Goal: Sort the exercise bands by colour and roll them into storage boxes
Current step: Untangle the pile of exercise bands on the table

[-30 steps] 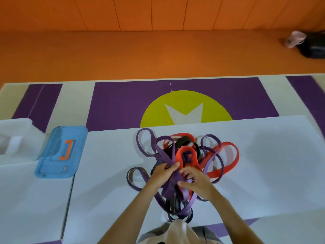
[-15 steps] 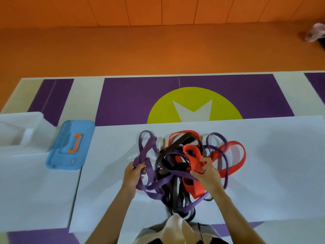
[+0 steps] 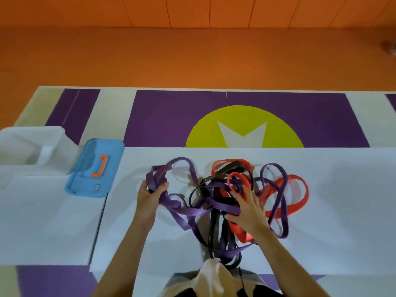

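A tangled heap of exercise bands lies on the white table [image 3: 342, 200]: purple bands [image 3: 278, 202], red bands [image 3: 297, 189] and black bands [image 3: 222, 234] knotted together. My left hand [image 3: 151, 196] grips a bunch of purple band [image 3: 158, 179] pulled out to the left of the heap. My right hand [image 3: 248, 209] lies flat with spread fingers on top of the heap, pressing on red and purple bands. A blue box lid [image 3: 94, 168] with an orange handle lies at the left, next to a white storage box [image 3: 32, 144].
The table's near edge runs just in front of my body, and some bands hang over it. A seam [image 3: 98, 221] splits the table left of my left arm. Beyond the table is a purple, yellow and orange floor.
My left hand has drawn the purple band further left, out of the heap. My right hand has let go of the red band and now lies flat on the heap.
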Demonstrator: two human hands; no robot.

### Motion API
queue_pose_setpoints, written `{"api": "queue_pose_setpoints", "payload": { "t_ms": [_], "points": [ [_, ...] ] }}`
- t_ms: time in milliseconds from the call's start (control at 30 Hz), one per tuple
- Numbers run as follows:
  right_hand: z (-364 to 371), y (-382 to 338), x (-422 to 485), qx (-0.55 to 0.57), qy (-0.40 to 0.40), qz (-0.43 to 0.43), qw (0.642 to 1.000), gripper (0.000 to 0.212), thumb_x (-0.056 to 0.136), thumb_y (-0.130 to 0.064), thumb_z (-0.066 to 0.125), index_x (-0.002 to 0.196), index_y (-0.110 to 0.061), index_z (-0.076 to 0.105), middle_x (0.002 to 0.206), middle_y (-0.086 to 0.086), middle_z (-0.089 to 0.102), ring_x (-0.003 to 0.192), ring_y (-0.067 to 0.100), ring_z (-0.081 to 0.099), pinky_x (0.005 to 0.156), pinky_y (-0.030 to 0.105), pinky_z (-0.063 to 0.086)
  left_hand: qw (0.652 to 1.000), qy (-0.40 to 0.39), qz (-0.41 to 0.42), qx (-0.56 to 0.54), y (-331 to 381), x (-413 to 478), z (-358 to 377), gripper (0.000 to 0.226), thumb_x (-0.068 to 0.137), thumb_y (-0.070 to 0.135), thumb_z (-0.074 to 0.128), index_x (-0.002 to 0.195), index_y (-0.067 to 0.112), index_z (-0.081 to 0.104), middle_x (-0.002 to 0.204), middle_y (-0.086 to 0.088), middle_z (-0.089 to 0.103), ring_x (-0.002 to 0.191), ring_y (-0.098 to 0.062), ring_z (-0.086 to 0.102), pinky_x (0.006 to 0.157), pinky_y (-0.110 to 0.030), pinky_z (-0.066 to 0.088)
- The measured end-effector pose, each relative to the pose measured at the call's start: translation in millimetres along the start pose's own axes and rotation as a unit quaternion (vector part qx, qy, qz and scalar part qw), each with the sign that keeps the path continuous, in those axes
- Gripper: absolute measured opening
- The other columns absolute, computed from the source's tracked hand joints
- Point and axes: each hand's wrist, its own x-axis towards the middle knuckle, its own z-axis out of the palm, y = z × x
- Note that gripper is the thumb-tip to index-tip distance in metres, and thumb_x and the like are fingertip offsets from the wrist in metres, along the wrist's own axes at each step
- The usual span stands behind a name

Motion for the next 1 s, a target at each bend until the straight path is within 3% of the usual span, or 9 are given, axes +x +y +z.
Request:
{"api": "queue_pose_setpoints", "payload": {
  "t_ms": [67, 167, 300, 467, 633, 733, 833, 900, 1000],
  "points": [
    [7, -6, 3, -0.039, -0.032, 0.01, 0.999, 0.07, 0.08, -0.059, 0.078, 0.142, -0.042, 0.051, 0.156, -0.001, 0.036, 0.152, 0.033, 0.024, 0.113, 0.062, 0.04, 0.999, 0.011, 0.027, 0.017, 6, -4, -3, 0.033, 0.089, 0.011, 0.082, 0.118, 0.013, 0.065, 0.096, -0.007, 0.071, 0.087, -0.026, 0.066, 0.093, -0.049, 0.055],
    [-1, -10, 4, -0.049, 0.025, 0.002, 0.998, 0.032, 0.084, -0.03, 0.076, 0.115, -0.031, 0.07, 0.119, -0.002, 0.066, 0.128, 0.031, 0.052, 0.1, 0.051, 0.053, 0.997, 0.013, 0.076, 0.029, 19, -7, -9, 0.032, 0.091, 0.006, 0.078, 0.119, 0.011, 0.064, 0.098, -0.005, 0.071, 0.086, -0.02, 0.067, 0.087, -0.041, 0.055],
    [-23, -4, 1, 0.045, 0.07, 0.032, 0.996, 0.004, 0.094, -0.023, 0.065, 0.096, -0.027, 0.065, 0.083, -0.006, 0.068, 0.082, 0.028, 0.069, 0.072, 0.04, 0.055, 0.99, 0.04, 0.12, 0.062, 37, -6, -22, 0.034, 0.091, 0.003, 0.076, 0.121, 0.013, 0.062, 0.098, 0.003, 0.07, 0.082, 0.002, 0.069, 0.079, -0.021, 0.052],
    [-44, 10, -4, 0.205, 0.203, 0.11, 0.951, 0.018, 0.098, -0.022, 0.059, 0.08, -0.025, 0.057, 0.065, -0.005, 0.061, 0.06, 0.022, 0.059, 0.051, 0.031, 0.038, 0.981, 0.074, 0.161, 0.084, 54, -2, -44, 0.032, 0.09, 0.0, 0.074, 0.116, 0.014, 0.062, 0.092, -0.001, 0.066, 0.079, -0.001, 0.064, 0.08, -0.027, 0.05],
    [-42, 26, -9, 0.227, 0.221, 0.167, 0.934, 0.011, 0.1, -0.032, 0.052, 0.101, -0.031, 0.063, 0.082, -0.005, 0.071, 0.077, 0.028, 0.066, 0.068, 0.043, 0.056, 0.98, 0.072, 0.171, 0.068, 59, -1, -55, 0.039, 0.092, 0.001, 0.074, 0.126, 0.016, 0.061, 0.108, -0.008, 0.068, 0.099, -0.017, 0.067, 0.088, -0.031, 0.053],
    [-39, 27, -15, 0.307, 0.264, 0.238, 0.883, 0.016, 0.101, -0.027, 0.052, 0.108, -0.025, 0.066, 0.093, 0.003, 0.074, 0.087, 0.034, 0.067, 0.079, 0.047, 0.056, 0.98, 0.067, 0.176, 0.058, 57, -3, -53, 0.034, 0.092, 0.004, 0.076, 0.116, 0.024, 0.061, 0.103, -0.003, 0.067, 0.092, -0.014, 0.065, 0.085, -0.028, 0.052],
    [-34, 26, -14, 0.363, 0.235, 0.282, 0.856, 0.02, 0.098, -0.028, 0.049, 0.116, -0.027, 0.058, 0.095, 0.005, 0.074, 0.084, 0.035, 0.069, 0.08, 0.054, 0.059, 0.98, 0.028, 0.179, 0.079, 56, -8, -48, 0.035, 0.094, 0.005, 0.075, 0.124, 0.012, 0.059, 0.101, -0.002, 0.067, 0.09, -0.008, 0.066, 0.084, -0.028, 0.054],
    [-29, 24, -9, 0.285, 0.148, 0.243, 0.915, 0.038, 0.088, -0.032, 0.053, 0.125, -0.032, 0.052, 0.114, 0.007, 0.069, 0.104, 0.039, 0.067, 0.09, 0.061, 0.057, 0.977, -0.006, 0.184, 0.108, 55, -12, -41, 0.029, 0.095, 0.0, 0.072, 0.119, 0.009, 0.057, 0.091, -0.001, 0.066, 0.079, -0.008, 0.065, 0.076, -0.028, 0.056],
    [-21, 1, -2, 0.075, 0.04, 0.095, 0.992, 0.086, 0.081, -0.021, 0.067, 0.154, -0.043, 0.026, 0.16, 0.003, 0.032, 0.154, 0.035, 0.023, 0.122, 0.065, 0.025, 0.97, -0.064, 0.162, 0.17, 50, -17, -29, 0.026, 0.094, 0.003, 0.074, 0.11, 0.015, 0.057, 0.096, -0.01, 0.07, 0.082, -0.021, 0.07, 0.076, -0.042, 0.059]
  ]
}}
